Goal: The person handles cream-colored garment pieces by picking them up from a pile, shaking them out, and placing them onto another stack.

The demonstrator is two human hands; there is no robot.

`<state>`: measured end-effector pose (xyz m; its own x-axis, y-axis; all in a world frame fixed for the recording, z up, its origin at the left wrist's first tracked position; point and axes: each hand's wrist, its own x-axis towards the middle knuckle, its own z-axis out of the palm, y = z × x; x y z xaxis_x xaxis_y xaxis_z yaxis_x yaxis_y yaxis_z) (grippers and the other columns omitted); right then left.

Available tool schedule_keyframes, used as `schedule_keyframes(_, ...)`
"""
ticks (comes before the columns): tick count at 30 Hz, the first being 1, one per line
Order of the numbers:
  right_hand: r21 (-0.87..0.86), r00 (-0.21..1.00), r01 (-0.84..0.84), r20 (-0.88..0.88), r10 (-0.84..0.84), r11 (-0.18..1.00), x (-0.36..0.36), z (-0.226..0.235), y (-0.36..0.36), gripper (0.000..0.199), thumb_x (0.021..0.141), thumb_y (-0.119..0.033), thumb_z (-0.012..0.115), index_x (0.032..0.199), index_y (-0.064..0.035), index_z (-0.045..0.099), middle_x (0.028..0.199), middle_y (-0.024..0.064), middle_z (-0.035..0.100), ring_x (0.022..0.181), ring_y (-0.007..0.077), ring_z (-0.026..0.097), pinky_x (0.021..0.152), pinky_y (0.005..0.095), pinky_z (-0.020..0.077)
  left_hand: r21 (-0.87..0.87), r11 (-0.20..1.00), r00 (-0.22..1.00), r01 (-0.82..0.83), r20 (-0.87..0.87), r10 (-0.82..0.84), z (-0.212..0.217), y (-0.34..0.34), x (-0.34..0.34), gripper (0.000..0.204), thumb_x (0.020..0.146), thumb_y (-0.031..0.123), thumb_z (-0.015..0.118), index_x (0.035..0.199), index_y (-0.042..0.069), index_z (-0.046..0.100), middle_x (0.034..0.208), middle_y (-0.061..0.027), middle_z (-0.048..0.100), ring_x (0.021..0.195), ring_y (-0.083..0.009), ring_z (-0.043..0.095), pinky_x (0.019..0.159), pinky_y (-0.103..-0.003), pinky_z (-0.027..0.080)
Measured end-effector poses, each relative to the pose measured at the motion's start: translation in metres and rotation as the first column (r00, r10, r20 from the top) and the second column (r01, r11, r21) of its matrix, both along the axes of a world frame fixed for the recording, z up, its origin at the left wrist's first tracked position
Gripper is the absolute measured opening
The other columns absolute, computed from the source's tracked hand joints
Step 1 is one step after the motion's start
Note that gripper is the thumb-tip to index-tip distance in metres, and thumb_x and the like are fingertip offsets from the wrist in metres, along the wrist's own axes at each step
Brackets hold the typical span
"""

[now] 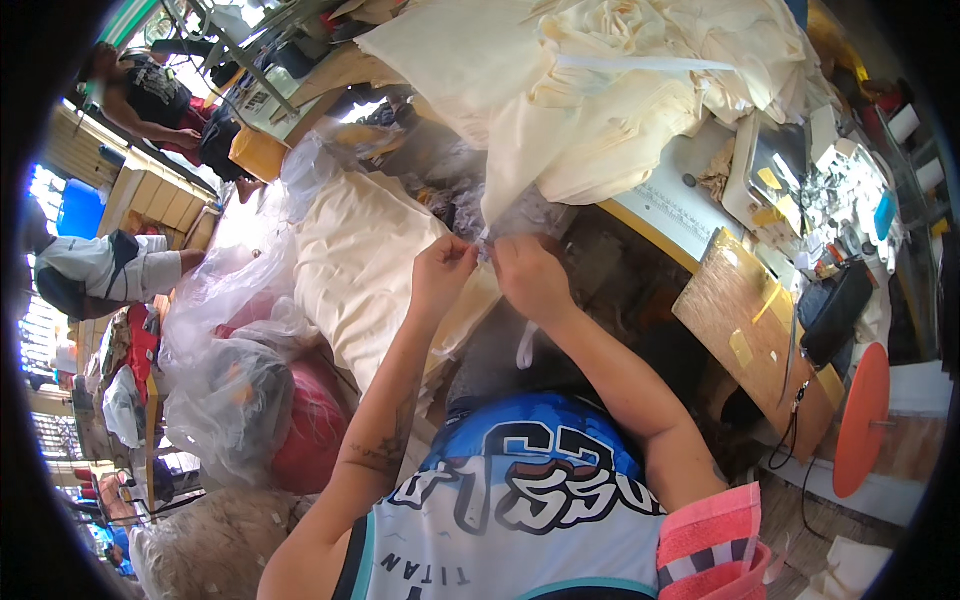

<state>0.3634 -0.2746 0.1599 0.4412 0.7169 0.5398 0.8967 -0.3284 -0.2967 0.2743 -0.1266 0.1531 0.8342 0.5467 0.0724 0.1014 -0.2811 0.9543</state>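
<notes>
My left hand (pixel 440 278) and my right hand (pixel 530 272) meet in front of me, fingers pinched together. Between the fingertips is a narrow white strip (pixel 484 240), small and partly covered by them. A white loop (pixel 525 346) hangs below my right hand and seems to be part of the same strip. The pointed lower corner of a big pile of cream fabric (pixel 600 110) comes down to just above my fingers. To the left of my left hand, and partly under it, a second length of cream fabric (pixel 355 255) lies spread and wrinkled.
Clear plastic bags (pixel 235 330) and a red sack (pixel 310 430) crowd the left side. On the right are a worktable (pixel 665 205), a tilted wooden board (pixel 745 325), a black pouch (pixel 838 312) and an orange disc (pixel 862 420). Two people (pixel 150 100) are at the far left.
</notes>
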Motion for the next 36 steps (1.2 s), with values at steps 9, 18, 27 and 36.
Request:
schedule_keyframes(9,0.083,0.999,0.006,-0.052,-0.002,0.997,0.001,-0.014,-0.012,0.012,0.089,-0.014,0.060,0.086,-0.0056,0.052,0.082,0.0121,0.058,0.074,0.0297,0.063,0.060,0.0392,0.0532,0.047,0.998,0.998,0.033,-0.047,-0.031,0.002,-0.002,-0.004,0.019,0.095,0.016,0.064,0.093,-0.002,0.064,0.081,-0.0053,0.067,0.077,-0.0096,0.062,0.072,-0.027,0.050)
schedule_keyframes(18,0.202,0.939,0.204,-0.318,-0.133,0.958,-0.014,0.015,-0.065,0.015,0.087,-0.015,0.066,0.090,-0.0047,0.055,0.084,0.0164,0.061,0.073,0.0369,0.064,0.059,0.0453,0.0515,-0.517,0.852,0.993,0.081,0.116,-0.024,0.039,-0.016,0.078,0.032,0.099,0.027,0.062,0.115,-0.001,0.060,0.098,-0.0030,0.064,0.088,-0.0112,0.058,0.082,-0.026,0.048)
schedule_keyframes(27,0.327,0.965,0.174,-0.246,-0.094,0.929,0.046,0.132,-0.048,0.033,0.082,-0.005,0.066,0.115,-0.0076,0.061,0.113,0.0147,0.062,0.088,0.0364,0.066,0.072,0.0440,0.0536,0.142,0.989,0.999,0.045,0.022,-0.049,0.089,-0.017,-0.019,0.025,0.093,0.017,0.068,0.110,-0.002,0.063,0.086,0.0004,0.062,0.075,-0.0062,0.053,0.064,-0.023,0.043)
schedule_keyframes(36,0.188,0.950,-0.215,-0.187,0.249,0.959,0.042,0.159,-0.018,0.024,0.084,-0.014,0.073,0.105,-0.0039,0.067,0.096,0.0130,0.069,0.080,0.0329,0.066,0.070,0.0403,0.0525,0.378,0.704,0.799,-0.601,0.263,0.541,0.150,0.085,-0.249,0.038,0.091,-0.004,0.050,0.126,0.001,0.063,0.107,-0.0044,0.069,0.084,-0.0108,0.060,0.076,-0.021,0.046)
